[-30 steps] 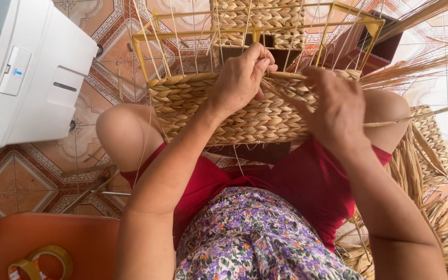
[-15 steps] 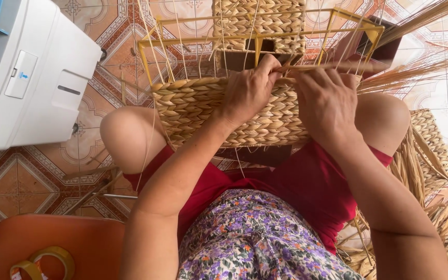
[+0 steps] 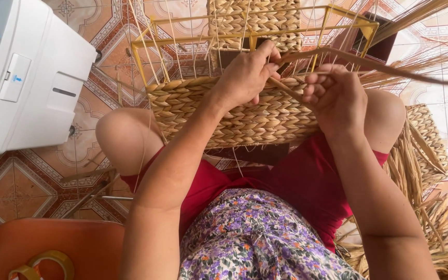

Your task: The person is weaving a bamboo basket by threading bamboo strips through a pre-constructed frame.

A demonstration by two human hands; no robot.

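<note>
A half-woven straw basket (image 3: pixel 245 111) on a yellow wire frame (image 3: pixel 255 36) rests on my knees. My left hand (image 3: pixel 247 75) presses on the top edge of the woven wall and pinches a straw strand (image 3: pixel 379 65) at the rim. My right hand (image 3: pixel 335 96) is closed around the same long strand, which runs off to the right. Thin upright straw stakes rise from the weave along the frame.
A white plastic appliance (image 3: pixel 24 78) stands at the left on the patterned tile floor (image 3: pixel 16 186). An orange stool (image 3: pixel 58 249) with tape rolls (image 3: pixel 47 262) sits at the lower left. Loose dried straw (image 3: pixel 442 228) and another woven piece (image 3: pixel 431 140) lie at the right.
Both hands have risen from the woven wall to its top edge. The right hand has closed on a long strand and pulled it out to the right.
</note>
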